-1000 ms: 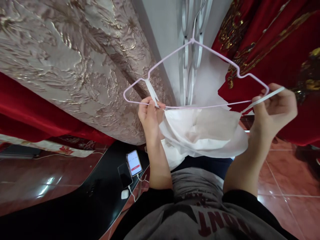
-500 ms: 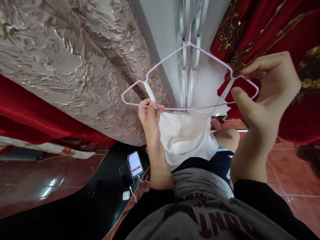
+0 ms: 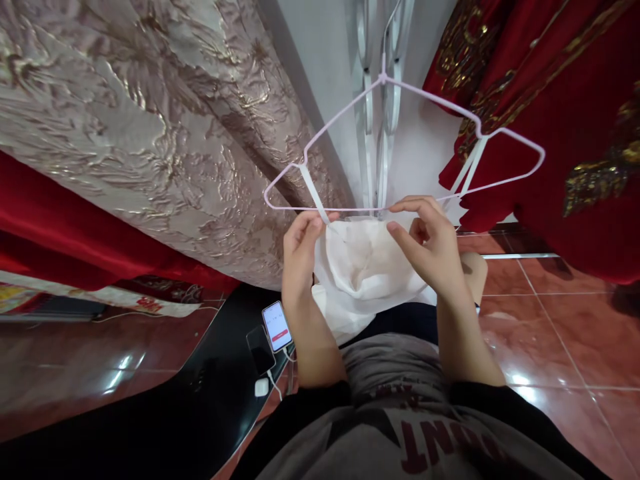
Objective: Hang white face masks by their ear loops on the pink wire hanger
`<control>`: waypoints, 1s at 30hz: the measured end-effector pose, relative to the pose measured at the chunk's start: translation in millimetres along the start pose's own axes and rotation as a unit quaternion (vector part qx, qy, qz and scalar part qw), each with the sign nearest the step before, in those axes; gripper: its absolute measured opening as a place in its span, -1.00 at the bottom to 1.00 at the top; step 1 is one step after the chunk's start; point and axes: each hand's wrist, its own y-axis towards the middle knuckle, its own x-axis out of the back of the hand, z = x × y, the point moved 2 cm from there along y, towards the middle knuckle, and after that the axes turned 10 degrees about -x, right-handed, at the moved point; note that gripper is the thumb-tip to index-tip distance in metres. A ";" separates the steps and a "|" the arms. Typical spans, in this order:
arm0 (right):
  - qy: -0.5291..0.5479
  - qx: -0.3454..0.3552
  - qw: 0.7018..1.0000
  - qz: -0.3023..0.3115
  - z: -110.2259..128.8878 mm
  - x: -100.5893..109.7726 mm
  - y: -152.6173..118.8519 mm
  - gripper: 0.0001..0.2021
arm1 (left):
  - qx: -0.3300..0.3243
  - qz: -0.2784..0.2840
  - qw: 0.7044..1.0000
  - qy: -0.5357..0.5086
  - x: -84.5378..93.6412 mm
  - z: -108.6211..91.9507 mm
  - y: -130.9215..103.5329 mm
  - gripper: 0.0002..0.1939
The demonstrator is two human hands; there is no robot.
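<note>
hanger [image 3: 383, 79]: upright, white strap [image 3: 314, 192] looped over its left notch.
white garment [image 3: 373, 267]: strung from the hanger, body below its bottom bar.
left hand [image 3: 301, 250]: at the hanger's bottom bar, pinching the white strap.
right hand [image 3: 431, 243]: by the same bar, thumb and forefinger spread.

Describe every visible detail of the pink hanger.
The pink hanger is a thin, smooth frame, apparently coated wire, with a silvery hook whose top leaves the picture. Each shoulder dips into a notch looped by a white strap of the pale garment. It looks unbent, its right end higher in the picture. The left hand is at the bottom bar, beside the left strap; whether the right hand's forefinger touches that bar is unclear.
</note>
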 end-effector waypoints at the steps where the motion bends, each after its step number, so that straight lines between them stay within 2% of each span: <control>1: 0.004 -0.001 1.000 -0.006 -1.2 0.8 0.8 -0.84 | 0.011 0.029 0.999 0.022 5.1 -7.0 -3.3 -0.77; 4: 0.021 -0.008 0.999 -0.024 -2.5 3.0 0.7 -0.92 | -0.011 0.070 0.997 0.041 17.3 -34.4 -8.8 -0.73; 7: 0.045 -0.011 0.998 -0.035 -2.1 2.3 -2.2 -0.97 | -0.056 0.055 0.995 -0.064 20.5 -57.3 -5.9 -0.62; 10: 0.058 -0.006 0.998 -0.025 -3.1 1.0 -3.1 -0.96 | -0.094 -0.046 0.987 -0.123 23.1 -65.0 -0.1 -0.61; 13: 0.064 -0.008 0.998 -0.006 -6.2 3.2 -0.6 -0.96 | -0.148 -0.192 0.967 -0.071 34.5 -58.4 1.8 -0.65; 15: 0.065 -0.011 0.998 0.007 -7.7 5.1 1.1 -0.97 | -0.155 -0.255 0.954 -0.023 43.9 -48.6 1.3 -0.75; 17: 0.063 -0.009 0.998 0.014 -7.5 5.1 1.5 -0.97 | -0.119 -0.246 0.962 0.007 48.0 -37.8 1.6 -0.76; 19: 0.057 -0.007 0.998 0.020 -5.7 2.5 0.0 -0.97 | -0.066 -0.177 0.982 0.004 42.1 -28.9 2.1 -0.75; 21: 0.056 -0.004 0.998 0.032 -3.1 -1.8 -3.2 -0.95 | -0.037 -0.115 0.992 -0.024 27.4 -23.6 1.4 -0.68; 23: 0.063 0.007 0.997 0.042 -1.6 -5.3 -7.4 -0.92 | -0.033 -0.093 0.994 -0.054 9.2 -20.4 0.2 -0.66; 24: 0.069 0.017 0.997 0.030 -2.1 -5.4 -9.4 -0.91 | -0.039 -0.097 0.992 -0.064 0.9 -19.1 -0.2 -0.67; 25: 0.078 0.029 0.997 -0.007 -4.1 -3.5 -11.0 -0.92 | -0.047 -0.106 0.991 -0.072 -6.0 -18.0 -0.4 -0.69; 26: 0.091 0.041 0.992 -0.074 -8.0 0.6 -12.3 -0.94 | -0.057 -0.114 0.989 -0.077 -11.5 -16.9 -0.1 -0.71; 28: 0.124 0.040 0.963 -0.237 -21.9 12.8 -13.4 -0.92 | -0.070 -0.122 0.987 -0.082 -17.5 -14.9 1.2 -0.72; 29: 0.137 0.021 0.945 -0.297 -31.2 18.9 -12.6 -0.91 | -0.070 -0.125 0.986 -0.083 -18.5 -14.0 2.2 -0.71; 30: 0.143 -0.007 0.934 -0.327 -41.1 24.2 -10.6 -0.92 | -0.067 -0.129 0.986 -0.083 -18.7 -13.3 3.1 -0.71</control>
